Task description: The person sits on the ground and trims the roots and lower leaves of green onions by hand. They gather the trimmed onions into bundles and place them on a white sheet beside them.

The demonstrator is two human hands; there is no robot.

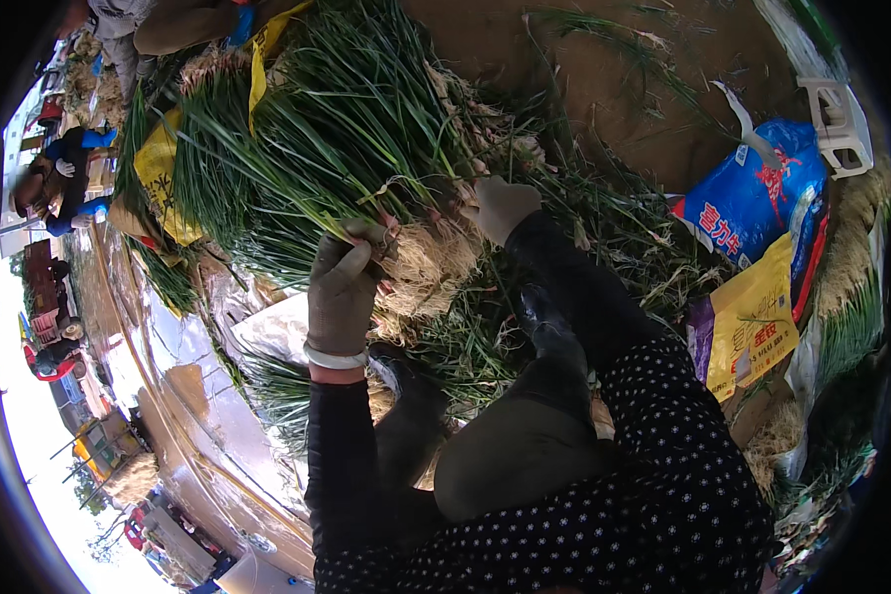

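Note:
My left hand [347, 278], in a tan glove with a pale bangle at the wrist, grips a few green onion stalks [334, 223] near their pinkish root ends. To its right, my right hand [501, 209], also gloved, has its fingers curled at the root ends of the pile; whether it holds a stalk is not clear. Under and beyond both hands lies a large heap of green onions [341, 111], leaves towards the upper left. Pale stringy roots [427, 271] show between the hands.
Loose trimmed leaves [482, 349] lie around my boots. At right are a blue printed sack [765, 193], a yellow printed bag [761, 319] and a white plastic stool [839, 126]. Another person [126, 30] is close at the upper left; wet ground [215, 416] and hoses lie at left.

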